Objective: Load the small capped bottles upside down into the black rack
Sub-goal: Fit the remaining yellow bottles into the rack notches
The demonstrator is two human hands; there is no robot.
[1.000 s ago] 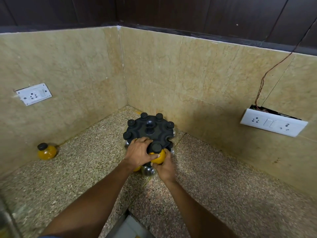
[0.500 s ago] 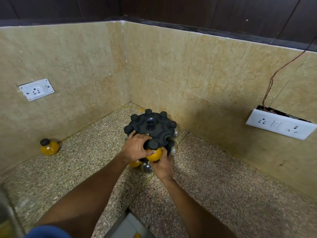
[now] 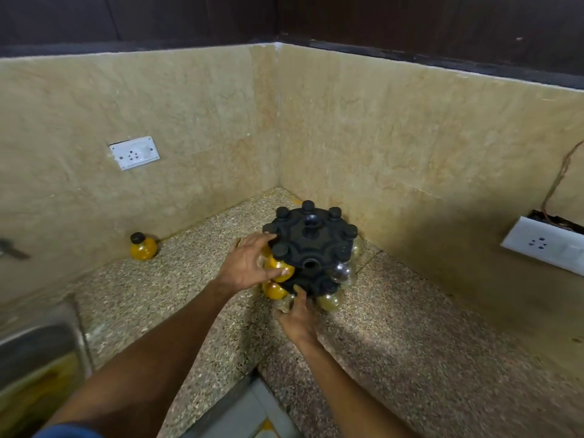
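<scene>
Nearest, right hand [image 3: 298, 314] at the rack's near foot, fingers loosely spread, touching a clear bottle [image 3: 286, 303]; grip not discernible. Left hand [image 3: 249, 263], fingers extended, rests against an orange bottle [image 3: 278, 270] on the rack's left side. Black rack [image 3: 311, 245] stands in the counter [image 3: 410, 343] corner, caps ringing its top. Far left, one orange capped bottle [image 3: 142, 245] stands upright beside the wall, well apart.
</scene>
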